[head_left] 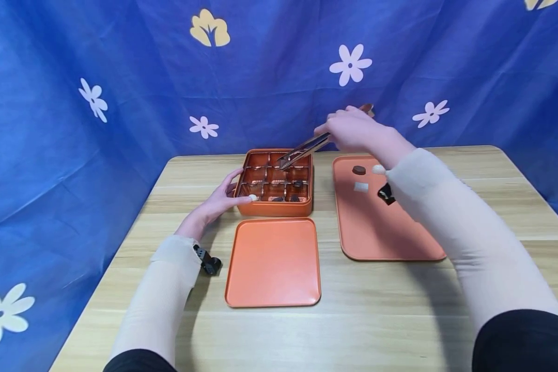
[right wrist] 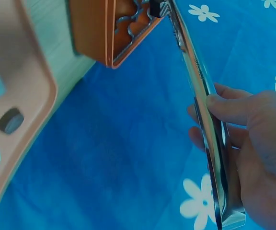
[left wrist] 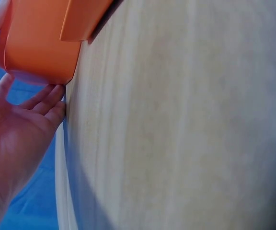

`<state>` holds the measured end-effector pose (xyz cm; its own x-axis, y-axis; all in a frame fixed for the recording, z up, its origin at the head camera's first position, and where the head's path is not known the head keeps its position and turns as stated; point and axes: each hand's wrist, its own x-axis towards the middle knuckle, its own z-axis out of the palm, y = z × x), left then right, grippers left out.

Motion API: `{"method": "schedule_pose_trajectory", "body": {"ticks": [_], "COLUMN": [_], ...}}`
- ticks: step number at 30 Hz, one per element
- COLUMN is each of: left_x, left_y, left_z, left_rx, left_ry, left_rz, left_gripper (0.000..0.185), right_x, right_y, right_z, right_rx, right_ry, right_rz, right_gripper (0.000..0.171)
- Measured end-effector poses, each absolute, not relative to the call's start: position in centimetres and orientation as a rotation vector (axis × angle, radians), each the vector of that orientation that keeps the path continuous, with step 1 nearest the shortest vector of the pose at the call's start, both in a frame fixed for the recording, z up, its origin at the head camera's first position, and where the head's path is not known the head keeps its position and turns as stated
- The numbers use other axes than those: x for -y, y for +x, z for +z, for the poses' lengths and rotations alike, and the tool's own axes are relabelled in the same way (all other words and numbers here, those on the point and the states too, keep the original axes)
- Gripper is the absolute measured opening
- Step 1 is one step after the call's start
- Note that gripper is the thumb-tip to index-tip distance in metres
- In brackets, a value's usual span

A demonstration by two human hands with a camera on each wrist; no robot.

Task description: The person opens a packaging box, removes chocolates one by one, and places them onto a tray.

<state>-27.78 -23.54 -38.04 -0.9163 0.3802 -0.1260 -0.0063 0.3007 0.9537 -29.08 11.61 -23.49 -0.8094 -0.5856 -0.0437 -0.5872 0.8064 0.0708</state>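
My right hand (head_left: 355,130) grips a pair of metal tongs (head_left: 309,146), their tips over the back middle of an orange box (head_left: 275,208). In the right wrist view a small dark piece (right wrist: 158,8) sits between the tips. Dividers split the box into several compartments. A white piece (head_left: 253,197) lies in the front left one, and dark pieces (head_left: 295,198) lie in others at the front and right. My left hand (head_left: 219,200) holds the box's front left corner, thumb at the front rim and fingers along the left wall.
An orange square lid or tray (head_left: 273,263) lies in front of the box. To the right, a larger salmon tray (head_left: 381,248) carries a brown piece (head_left: 359,170), a pale square (head_left: 360,187) and a white piece (head_left: 378,169). A blue flowered curtain (head_left: 269,103) hangs behind the table.
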Motion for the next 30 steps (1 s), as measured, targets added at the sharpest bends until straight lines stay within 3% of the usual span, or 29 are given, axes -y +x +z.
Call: {"method": "schedule_pose_trajectory", "body": {"ticks": [13,30], "left_x": [23.6,23.6], "left_y": [-27.7,-27.3], "left_z": [-38.2,-38.0], "left_rx": [-2.247,-2.254], "left_ry": [0.368,0.362], "left_rz": [1.631,1.622], "left_gripper": [0.090,0.091], "right_x": [-20.8,-30.0], "right_y": [-24.1,-20.1], "right_z": [-25.8,-30.4], "right_rx": [-3.147,-3.235], "right_ry": [-1.097,-0.838], "right_rz": [0.078,0.037], "right_gripper": [0.039,0.038]}}
